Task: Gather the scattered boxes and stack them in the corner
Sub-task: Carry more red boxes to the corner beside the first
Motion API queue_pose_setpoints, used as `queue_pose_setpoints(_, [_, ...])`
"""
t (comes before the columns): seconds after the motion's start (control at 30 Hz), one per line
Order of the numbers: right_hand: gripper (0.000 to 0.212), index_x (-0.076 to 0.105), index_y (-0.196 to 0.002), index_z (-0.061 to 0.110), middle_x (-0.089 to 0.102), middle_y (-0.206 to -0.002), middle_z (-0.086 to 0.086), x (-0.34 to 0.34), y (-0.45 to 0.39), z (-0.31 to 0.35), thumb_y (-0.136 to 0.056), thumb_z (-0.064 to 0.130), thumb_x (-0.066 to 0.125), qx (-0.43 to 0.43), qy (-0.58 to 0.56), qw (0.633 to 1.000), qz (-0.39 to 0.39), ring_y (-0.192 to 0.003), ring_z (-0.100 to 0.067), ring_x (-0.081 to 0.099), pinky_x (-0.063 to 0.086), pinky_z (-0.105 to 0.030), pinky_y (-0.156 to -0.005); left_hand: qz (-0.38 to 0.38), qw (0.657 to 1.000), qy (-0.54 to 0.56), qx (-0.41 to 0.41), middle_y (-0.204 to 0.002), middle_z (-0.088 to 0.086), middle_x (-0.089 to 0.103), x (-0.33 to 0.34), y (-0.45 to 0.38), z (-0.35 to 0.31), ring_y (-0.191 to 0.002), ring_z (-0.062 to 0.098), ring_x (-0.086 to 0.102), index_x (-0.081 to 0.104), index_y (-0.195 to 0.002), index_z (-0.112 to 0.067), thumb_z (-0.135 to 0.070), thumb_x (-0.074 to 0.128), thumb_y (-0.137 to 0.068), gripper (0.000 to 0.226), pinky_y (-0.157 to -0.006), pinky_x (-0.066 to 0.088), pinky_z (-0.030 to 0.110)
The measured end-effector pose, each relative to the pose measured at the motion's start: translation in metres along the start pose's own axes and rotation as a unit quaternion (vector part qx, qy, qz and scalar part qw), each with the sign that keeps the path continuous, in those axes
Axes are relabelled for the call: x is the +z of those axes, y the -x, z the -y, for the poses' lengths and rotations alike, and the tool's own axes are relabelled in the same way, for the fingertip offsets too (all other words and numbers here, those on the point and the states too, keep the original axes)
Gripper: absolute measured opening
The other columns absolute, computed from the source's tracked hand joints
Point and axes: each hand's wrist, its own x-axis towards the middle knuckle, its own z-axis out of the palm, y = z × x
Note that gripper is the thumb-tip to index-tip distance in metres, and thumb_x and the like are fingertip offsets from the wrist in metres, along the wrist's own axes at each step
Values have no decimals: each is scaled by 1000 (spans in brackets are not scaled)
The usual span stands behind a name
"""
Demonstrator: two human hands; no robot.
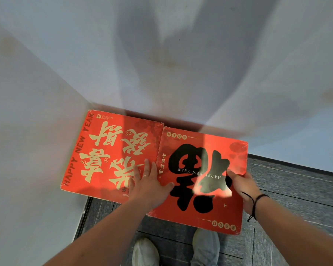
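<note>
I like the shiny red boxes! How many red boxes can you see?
2. The red cardboard box with gold lettering sits in the wall corner on the left. The red cardboard box with a big black character is beside it on the right, held by both hands. More could be hidden underneath.

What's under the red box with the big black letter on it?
The box with the black letter is gripped by the right hand, with the left hand flat at its left edge. Dark floor and two shoes show below its edges. Whatever lies directly beneath is hidden.
</note>
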Motion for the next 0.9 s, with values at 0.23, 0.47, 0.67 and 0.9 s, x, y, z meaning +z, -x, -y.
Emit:
queue_pose_setpoints(0.23, [53,65,-121,20,74,-110,-8,-3,-38,-20,-81,54,71,-18,11,1000,10,-101,-33,70,54,-56,-99,-7,999,-47,18,-170,-2,-28,-2,-7,-1,-156,35,-28,-15,-164,-33,-75,37,-97,94,-126,-7,58])
queue_pose_setpoints(0.47, [7,60,-109,21,69,-99,-5,-2,-15,-10,-102,20,62,-36,-25,999,3,-89,-27,65,50,-42,-88,11,990,-135,40,-166,-13,-33,3,0,23,-155,30,-29,-26,-159,-40,-72,31,-100,89,-125,-1,64])
queue_pose_setpoints(0.67, [35,54,-134,19,71,-113,-9,2,-15,-20,-100,23,65,-46,15,999,-1,-98,-30,66,53,-45,-89,9,992,-113,52,-169,-10,-27,-3,-1,21,-156,30,-26,-22,-161,-38,-62,34,-104,84,-126,1,61])
queue_pose_setpoints(0.9, [48,49,-138,16,67,-105,-4,-3,-6,-14,-97,32,68,-61,123,990,13,-104,-36,68,56,-51,-90,-1,990,-128,62,-171,-8,-25,-3,1,24,-157,28,-25,-13,-164,-35,-53,44,-105,84,-127,4,56])
